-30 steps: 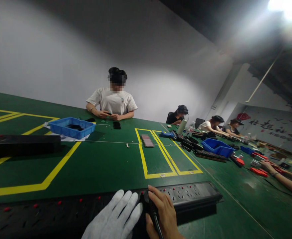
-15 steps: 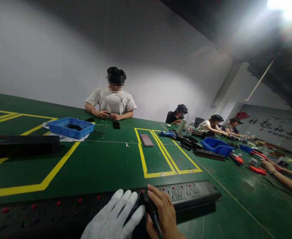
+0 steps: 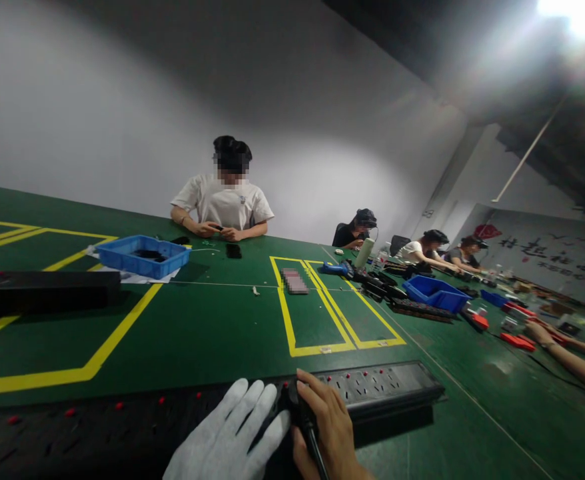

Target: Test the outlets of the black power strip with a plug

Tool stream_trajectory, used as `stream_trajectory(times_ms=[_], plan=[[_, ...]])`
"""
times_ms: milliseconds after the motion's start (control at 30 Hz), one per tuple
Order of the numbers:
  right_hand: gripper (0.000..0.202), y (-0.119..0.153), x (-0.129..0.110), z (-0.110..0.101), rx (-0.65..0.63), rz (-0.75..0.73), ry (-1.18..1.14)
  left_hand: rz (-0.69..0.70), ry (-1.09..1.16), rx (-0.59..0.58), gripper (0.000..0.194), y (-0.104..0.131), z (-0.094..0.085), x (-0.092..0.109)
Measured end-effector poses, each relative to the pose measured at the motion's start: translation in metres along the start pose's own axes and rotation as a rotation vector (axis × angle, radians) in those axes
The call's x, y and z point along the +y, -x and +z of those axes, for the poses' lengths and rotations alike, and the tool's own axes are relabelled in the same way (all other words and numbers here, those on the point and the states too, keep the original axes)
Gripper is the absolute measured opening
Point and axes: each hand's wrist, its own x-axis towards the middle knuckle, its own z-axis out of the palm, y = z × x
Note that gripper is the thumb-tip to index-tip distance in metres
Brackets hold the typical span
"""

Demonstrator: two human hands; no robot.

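Observation:
A long black power strip (image 3: 387, 388) with a row of sockets and small red lights or buttons lies across the near edge of the table. My left hand (image 3: 232, 430), in a white glove, rests flat on it with the fingers stretched out. Beside it, my bare right hand (image 3: 330, 423) grips a black plug (image 3: 300, 408) against a socket near the middle of the strip. From the plug a black cable (image 3: 316, 457) runs down toward me. How deep the plug sits is hidden by my fingers.
On the green table (image 3: 212, 333) are yellow tape outlines and a phone (image 3: 295, 281). A blue tray (image 3: 142, 259) and another black strip (image 3: 47, 290) are at the left. A deep blue bin (image 3: 435, 293) stands right among black parts. Several co-workers sit around the table.

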Motion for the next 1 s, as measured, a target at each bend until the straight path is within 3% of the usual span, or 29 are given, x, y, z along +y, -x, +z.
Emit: stream_trajectory(times_ms=[1000], plan=[[0.059,-0.0005,-0.0003,-0.0017,-0.014,-0.002,-0.009,0.036,-0.013,-0.041,0.028,0.0012,0.0003,-0.0012]])
